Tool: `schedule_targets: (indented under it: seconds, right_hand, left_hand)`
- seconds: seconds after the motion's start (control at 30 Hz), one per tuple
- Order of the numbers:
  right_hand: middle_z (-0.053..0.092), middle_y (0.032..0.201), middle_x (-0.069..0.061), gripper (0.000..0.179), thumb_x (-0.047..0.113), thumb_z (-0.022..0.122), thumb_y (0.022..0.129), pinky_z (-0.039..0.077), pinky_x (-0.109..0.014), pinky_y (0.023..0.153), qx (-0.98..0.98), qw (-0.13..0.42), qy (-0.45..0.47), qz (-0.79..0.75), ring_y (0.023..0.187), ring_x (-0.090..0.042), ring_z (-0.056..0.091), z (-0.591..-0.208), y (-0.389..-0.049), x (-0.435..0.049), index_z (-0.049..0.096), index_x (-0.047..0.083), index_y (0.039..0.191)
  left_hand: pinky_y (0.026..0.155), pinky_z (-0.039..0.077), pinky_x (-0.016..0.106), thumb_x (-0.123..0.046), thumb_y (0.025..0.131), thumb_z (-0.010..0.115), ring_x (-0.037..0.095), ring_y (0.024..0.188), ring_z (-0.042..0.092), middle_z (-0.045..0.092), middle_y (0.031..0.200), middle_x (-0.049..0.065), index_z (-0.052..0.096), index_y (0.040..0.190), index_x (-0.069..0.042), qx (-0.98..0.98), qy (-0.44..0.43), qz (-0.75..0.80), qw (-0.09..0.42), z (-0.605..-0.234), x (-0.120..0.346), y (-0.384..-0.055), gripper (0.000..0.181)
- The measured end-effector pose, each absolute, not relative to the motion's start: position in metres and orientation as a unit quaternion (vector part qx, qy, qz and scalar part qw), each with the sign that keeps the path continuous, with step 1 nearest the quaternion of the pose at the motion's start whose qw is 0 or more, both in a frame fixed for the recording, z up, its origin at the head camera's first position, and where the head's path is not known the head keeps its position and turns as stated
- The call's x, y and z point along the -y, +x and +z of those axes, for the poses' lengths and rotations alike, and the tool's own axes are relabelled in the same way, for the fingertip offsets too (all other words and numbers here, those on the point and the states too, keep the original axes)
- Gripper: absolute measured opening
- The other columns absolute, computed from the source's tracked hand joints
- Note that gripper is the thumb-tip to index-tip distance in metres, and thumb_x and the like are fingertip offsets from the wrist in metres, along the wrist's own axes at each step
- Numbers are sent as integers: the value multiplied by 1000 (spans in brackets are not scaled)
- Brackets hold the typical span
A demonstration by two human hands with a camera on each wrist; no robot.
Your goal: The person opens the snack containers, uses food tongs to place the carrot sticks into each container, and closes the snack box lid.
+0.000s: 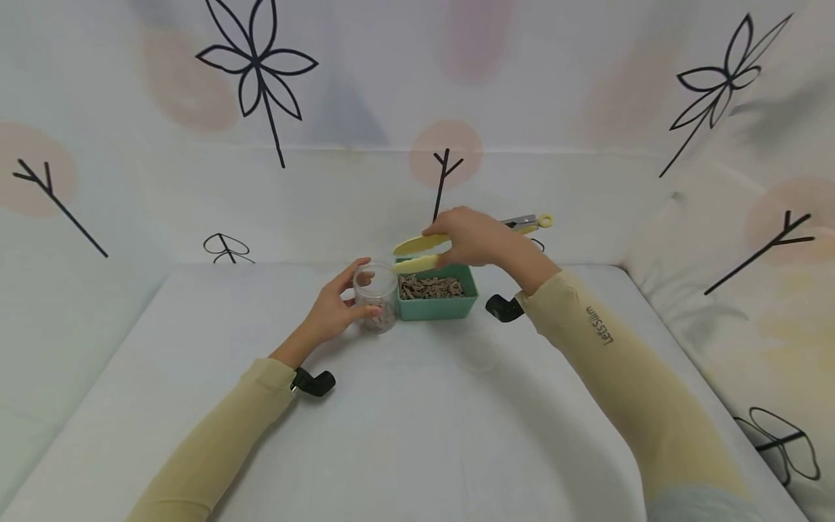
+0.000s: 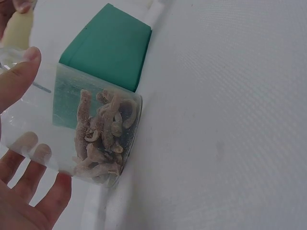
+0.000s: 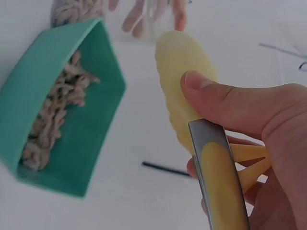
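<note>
My left hand (image 1: pixel 329 312) grips a clear jar (image 1: pixel 378 286) standing on the table, thumb on one side and fingers round the other. Inside it, in the left wrist view, lie brownish, twisted dried strips (image 2: pixel 103 139), filling the lower part. Right beside the jar sits a green rectangular container (image 1: pixel 435 310), with similar small brown pieces (image 1: pixel 430 288) across its bottom. Above that container, my right hand (image 1: pixel 472 238) holds yellow-and-steel tongs (image 3: pixel 220 182). Their two yellow tips stand apart near the jar's mouth, and I see nothing between them.
A white cloth covers the table (image 1: pixel 391 435). Behind it hangs a pale backdrop (image 1: pixel 365 210) with black plant drawings. A faint clear round shape, perhaps a lid (image 1: pixel 480 357), lies in front of the container. Each wrist carries a black camera (image 1: pixel 314 383).
</note>
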State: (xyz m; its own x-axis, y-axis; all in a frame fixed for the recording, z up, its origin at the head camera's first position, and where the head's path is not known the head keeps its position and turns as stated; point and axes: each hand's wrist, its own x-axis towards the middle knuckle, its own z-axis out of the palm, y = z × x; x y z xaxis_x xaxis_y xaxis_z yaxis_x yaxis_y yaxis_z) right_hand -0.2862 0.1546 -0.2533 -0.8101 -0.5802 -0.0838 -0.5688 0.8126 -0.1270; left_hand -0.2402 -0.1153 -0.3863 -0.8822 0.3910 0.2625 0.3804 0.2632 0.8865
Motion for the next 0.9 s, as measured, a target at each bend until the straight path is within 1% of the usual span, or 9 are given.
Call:
schedule_targets:
  seconds: [0.23,0.47,0.57,0.7,0.9]
  right_hand:
    - [60,133,-11,63,25,83,84,41,-50,105,-959,75,-255,-97,124,-31,51,-285,-294,-185,59,5,138]
    - [56,136,-13,69,29,83,83,40,-51,105,-959,111,-245,-91,123,-31,50,-314,-304,-189,56,5,142]
    - [55,137,-13,71,31,83,83,41,-50,104,-959,117,-247,-72,123,-30,50,-320,-308,-184,54,5,143]
    - [55,136,-14,73,28,82,82,41,-50,104,-958,137,-244,-63,122,-30,50,-321,-312,-176,53,4,144]
    - [57,133,-14,68,25,80,84,43,-46,103,-954,162,-243,-60,118,-28,52,-321,-315,-163,55,1,141]
  left_hand:
    - [101,42,61,-4,85,79,44,129,43,46,144,27,32,156,-10,-792,248,558,-6,-388,114,-241,85]
    - [101,42,60,-7,86,79,43,129,44,47,145,25,31,156,-11,-796,245,554,-7,-390,114,-241,85]
    - [101,42,60,-7,86,79,42,129,44,47,145,24,31,156,-11,-795,245,554,-7,-390,114,-241,85]
    - [101,42,60,-7,86,79,42,129,44,48,145,23,31,156,-10,-793,246,557,-3,-391,113,-241,85]
    - [102,43,58,-7,86,80,42,131,43,47,146,24,31,156,-12,-792,246,559,-1,-390,115,-241,86]
